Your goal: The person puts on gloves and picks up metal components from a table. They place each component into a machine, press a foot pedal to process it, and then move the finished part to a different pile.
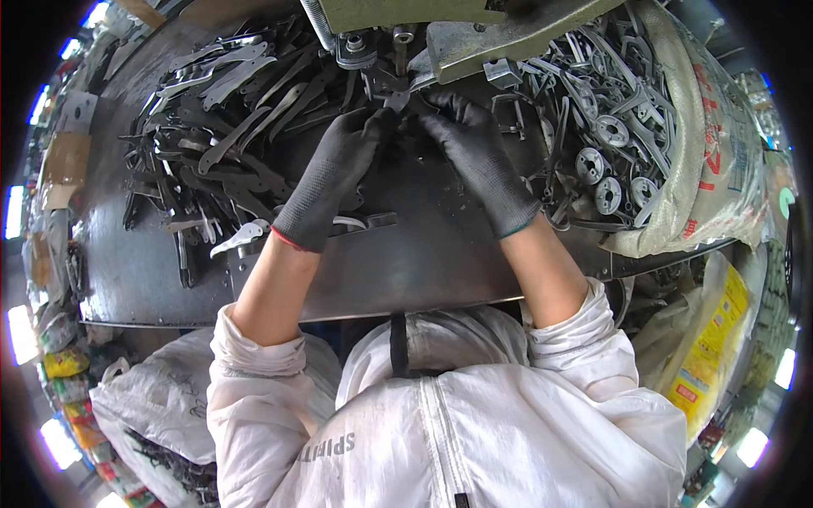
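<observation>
Both hands wear dark grey work gloves and meet under the head of a green machine (474, 42). My left hand (343, 152) is closed, its thumb and fingertips pinching a small metal part (396, 100) beneath the machine's upright pin (402, 51). From the other side, my right hand (474, 144) comes in with bent fingers drawn together; what lies between its fingertips is too dark and small to make out. Left of my left hand lies a large heap of flat metal lever handles (229, 161), some bright and some dark.
At the right, a woven sack (694, 169) lies open, with silvery metal parts and round discs (610, 131) spilling from it. The metal table (398, 271) ends in front of my body. White sacks (161, 398) stand below at the left, and a yellow-and-white bag (711, 330) at the right.
</observation>
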The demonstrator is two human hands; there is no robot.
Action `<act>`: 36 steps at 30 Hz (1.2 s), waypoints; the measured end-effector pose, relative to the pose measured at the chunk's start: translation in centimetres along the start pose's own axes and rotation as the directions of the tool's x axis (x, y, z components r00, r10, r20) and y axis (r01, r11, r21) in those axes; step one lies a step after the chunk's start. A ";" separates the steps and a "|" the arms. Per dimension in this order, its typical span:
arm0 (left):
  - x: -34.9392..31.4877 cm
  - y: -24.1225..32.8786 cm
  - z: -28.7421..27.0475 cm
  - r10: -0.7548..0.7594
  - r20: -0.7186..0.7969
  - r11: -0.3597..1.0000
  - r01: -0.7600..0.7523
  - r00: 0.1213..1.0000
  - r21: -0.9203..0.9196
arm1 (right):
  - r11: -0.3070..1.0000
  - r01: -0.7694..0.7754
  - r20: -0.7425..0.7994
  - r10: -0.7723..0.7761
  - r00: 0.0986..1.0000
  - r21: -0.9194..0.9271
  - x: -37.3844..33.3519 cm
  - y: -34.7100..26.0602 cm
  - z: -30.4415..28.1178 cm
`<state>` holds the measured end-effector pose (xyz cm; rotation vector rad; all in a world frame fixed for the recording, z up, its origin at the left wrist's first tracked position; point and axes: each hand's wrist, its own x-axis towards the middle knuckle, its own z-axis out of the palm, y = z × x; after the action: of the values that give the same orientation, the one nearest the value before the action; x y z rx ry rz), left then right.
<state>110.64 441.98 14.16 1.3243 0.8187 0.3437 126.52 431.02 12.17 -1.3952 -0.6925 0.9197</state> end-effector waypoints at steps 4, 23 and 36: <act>-0.2 -2.3 -1.2 -0.073 0.020 0.997 0.073 0.997 -0.014 | 0.963 0.125 0.044 -0.118 0.992 -0.240 1.2 3.6 0.8; -19.7 -3.1 -17.1 0.543 -0.069 0.171 -0.030 0.837 0.985 | 0.993 -0.101 0.082 0.096 0.992 0.066 -3.2 -2.4 2.5; -19.2 -0.4 -6.1 0.551 -0.031 0.521 -0.315 0.834 0.794 | 0.977 -0.212 0.062 0.210 0.976 0.032 -4.3 0.6 0.7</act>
<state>93.21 433.70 20.02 2.3701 0.8923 0.6440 123.72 427.62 12.16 -1.4314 -0.5739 1.1386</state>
